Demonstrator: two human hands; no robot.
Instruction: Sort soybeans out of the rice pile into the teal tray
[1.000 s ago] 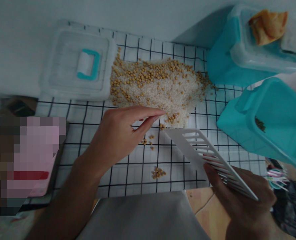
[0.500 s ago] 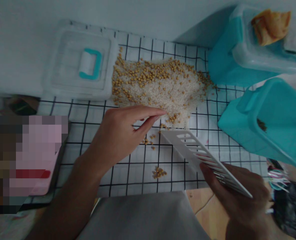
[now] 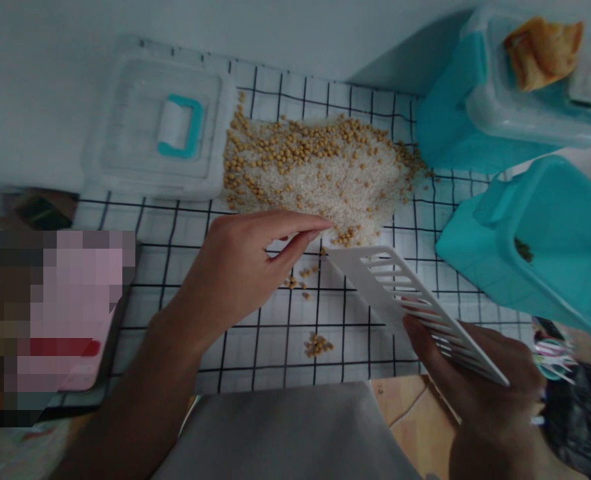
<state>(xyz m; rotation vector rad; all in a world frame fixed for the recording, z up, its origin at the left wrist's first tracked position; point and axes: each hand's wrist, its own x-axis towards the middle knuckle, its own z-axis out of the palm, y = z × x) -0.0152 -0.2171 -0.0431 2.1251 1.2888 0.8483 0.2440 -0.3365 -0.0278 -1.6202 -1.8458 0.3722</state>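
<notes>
My left hand (image 3: 250, 260) reaches over the near edge of the rice (image 3: 320, 183), thumb and fingertips pressed together in a pinch. Whatever is between the tips, if anything, is too small to see. Round yellow beans (image 3: 295, 150), which look like soybeans, lie thickly along the far side of the rice and scattered through it. My right hand (image 3: 485, 367) grips a white slotted plastic panel (image 3: 400, 293), tilted, its far edge close to the near beans and rice. Below my left fingertips sits a small heap of beans (image 3: 318, 345), with several loose ones (image 3: 292, 283) above it.
A clear lidded box (image 3: 125, 133) with a turquoise handle stands left of the rice. On the right are a turquoise lidded bin (image 3: 440, 133) and an open turquoise bin (image 3: 480, 247). A pink object (image 3: 82, 293), partly blurred out, lies on the left of the grid-patterned cloth (image 3: 255, 343).
The slotted panel in my right hand has shifted slightly away from me and to the right, its far edge now nearer the rice. My left hand has stayed in place.
</notes>
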